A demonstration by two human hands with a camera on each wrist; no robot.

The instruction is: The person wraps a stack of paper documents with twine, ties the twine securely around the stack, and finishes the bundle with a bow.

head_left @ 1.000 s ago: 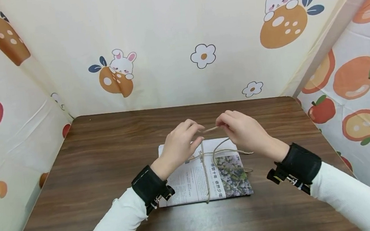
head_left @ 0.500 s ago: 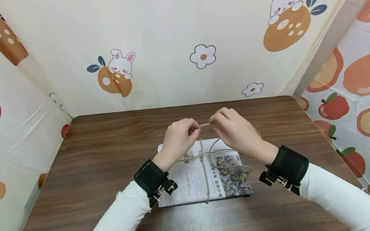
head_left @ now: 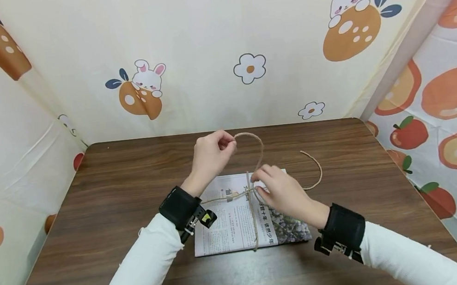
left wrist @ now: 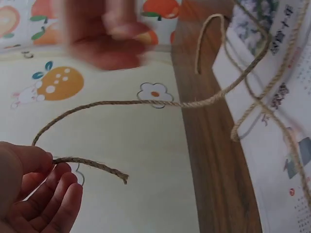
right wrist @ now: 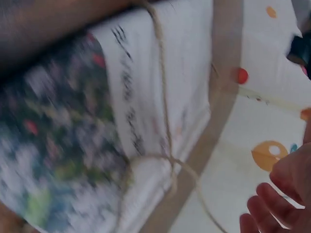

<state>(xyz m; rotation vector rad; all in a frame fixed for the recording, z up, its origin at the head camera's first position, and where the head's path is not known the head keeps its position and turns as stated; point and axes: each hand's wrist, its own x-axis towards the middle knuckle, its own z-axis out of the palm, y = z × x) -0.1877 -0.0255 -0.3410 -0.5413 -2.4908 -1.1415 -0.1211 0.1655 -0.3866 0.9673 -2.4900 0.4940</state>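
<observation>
My left hand point(head_left: 212, 156) pinches a thin brown twine point(left wrist: 92, 105) between thumb and fingertips, close to its frayed free end. From there the twine arcs down to a crossing over a folded newspaper bundle point(head_left: 231, 226). One strand runs across the bundle and another along it. My right hand point(head_left: 281, 192) is above the bundle's right half, its fingers loosely bent and holding nothing. The left wrist view shows that hand blurred. Its fingers point(right wrist: 265, 208) look bare in the right wrist view. The bundle's purple-flower picture point(right wrist: 63, 131) is partly hidden by that hand in the head view.
A loose twine tail point(head_left: 320, 170) curls on the wooden table point(head_left: 135, 208) to the right of the bundle. Cloth with a rabbit-and-flower print point(head_left: 202, 47) hangs behind the table. Fruit-patterned cloth point(head_left: 456, 118) hangs on the right.
Both hands were together at the twine above the bundle's far edge. The right hand has let go and come down nearer. The left has drawn the twine away and leftward, into a wider loop.
</observation>
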